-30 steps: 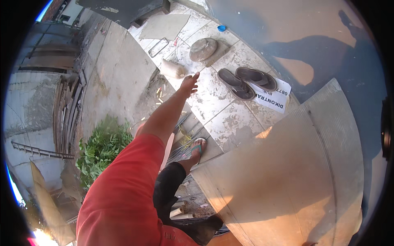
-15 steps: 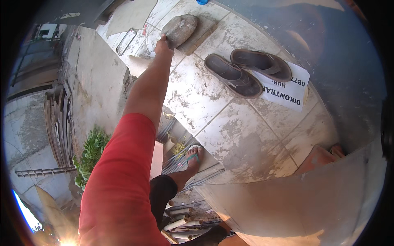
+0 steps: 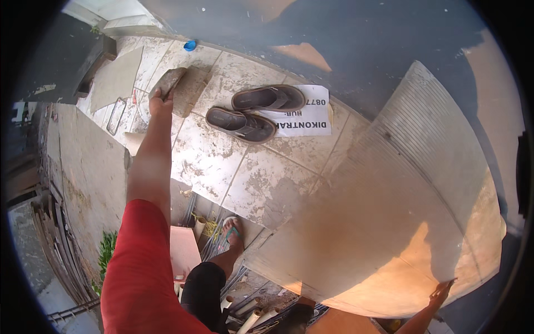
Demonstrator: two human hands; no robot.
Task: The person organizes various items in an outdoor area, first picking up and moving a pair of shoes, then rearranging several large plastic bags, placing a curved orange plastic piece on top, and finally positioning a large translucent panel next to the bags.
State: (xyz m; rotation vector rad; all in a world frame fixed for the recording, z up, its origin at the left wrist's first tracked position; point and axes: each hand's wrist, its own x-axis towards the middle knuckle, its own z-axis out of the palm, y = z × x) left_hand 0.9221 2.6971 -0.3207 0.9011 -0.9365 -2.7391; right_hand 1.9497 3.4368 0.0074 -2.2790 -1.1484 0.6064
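Note:
My left hand (image 3: pixel 161 104) reaches far forward, its fingers closed on the near edge of a rough, grey-brown flat stone (image 3: pixel 168 79). The stone stands tilted beside a dusty flat slab (image 3: pixel 191 92) on the tiles. At the lower right, my right hand (image 3: pixel 440 290) grips the edge of a large beige panel (image 3: pixel 384 217) with a ribbed surface; the panel hides part of the fingers. It leans across the right side of the view.
Brown sandals (image 3: pixel 241 124) rest partly on a printed white paper (image 3: pixel 315 125) on the dirty tiled ledge (image 3: pixel 206 161). A wire frame (image 3: pixel 115 116) and a blue cap (image 3: pixel 190 45) lie farther off. Pipes (image 3: pixel 250 321) and rods lie below, around my sandalled foot (image 3: pixel 233 231).
The stone has tipped up onto its edge in my left hand. The panel covers more of the tiles, and my right hand has come into view at its edge. The view has shifted.

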